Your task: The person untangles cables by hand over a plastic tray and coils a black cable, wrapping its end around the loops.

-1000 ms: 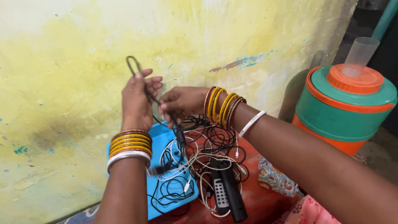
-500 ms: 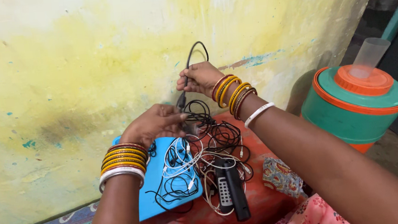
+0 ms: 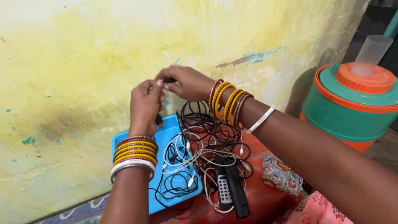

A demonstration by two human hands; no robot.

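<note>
- Head view: left hand (image 3: 145, 102) and right hand (image 3: 188, 82) meet in front of the yellow wall (image 3: 60, 66), fingertips almost touching, both pinching a short stretch of black cable (image 3: 169, 80) between them. Half a second back the hands were apart: right raised with a cable loop above it, left low over the pile. That loop has gone from view.
- Black cable end hangs just below the left hand, above the blue tray (image 3: 166, 172).
- The cable runs down from the hands into the tangle of cords (image 3: 206, 140), black and white, spread across the tray and the red surface (image 3: 259, 193) beside it. The tangle lies much as before.
- Two remotes (image 3: 228, 186), one black, one with a pale keypad, lie side by side at the near edge of the tangle, unmoved.
- Both wrists carry stacked yellow and red bangles (image 3: 135, 149).
- At right, well apart, a green and orange water cooler (image 3: 357, 107) with a clear plastic cup (image 3: 371, 53) inverted on its lid.
</note>
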